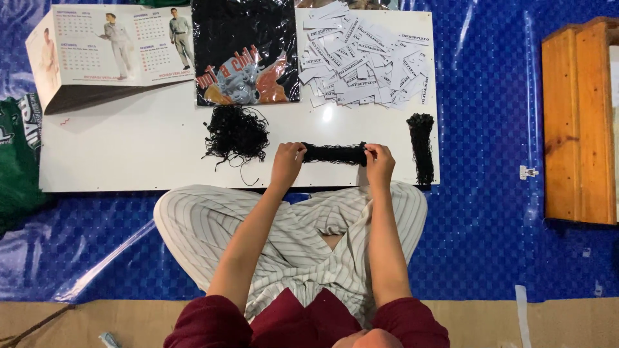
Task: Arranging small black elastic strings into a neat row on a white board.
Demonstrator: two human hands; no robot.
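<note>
Head cam is showing a person sitting cross-legged on a blue tarp [490,129], w/ a white board [129,148] lying in front as a work surface. Both hands are pinching a tidy black bundle of strings [334,153] that's lying crosswise on the board's near edge: left hand [288,156] is closing its fingers on the left end, right hand [379,158] is gripping the right end, so the bundle is stretching straight btwn them.

Bundle is looking soft, light and floppy, prob. lots of thin cords gathered together; it's sagging nowhere only b/c both ends are being held. Judging by that, the ends are the places to grip it, since a hold in the middle would likely let strands fan out or slip loose. Not fragile, but tangle-prone.

Left of the hands a loose tangled heap of black strings [236,132] is sitting on the board, well apart from the bundle. At the right edge a finished-looking black bundle [422,147] is lying lengthwise. Farther back a pile of white paper tags [364,58] is spreading out, beside a black printed garment in clear plastic [246,51] and a folded calendar [109,48]. A wooden box [580,122] is standing off to the right on the tarp
</note>
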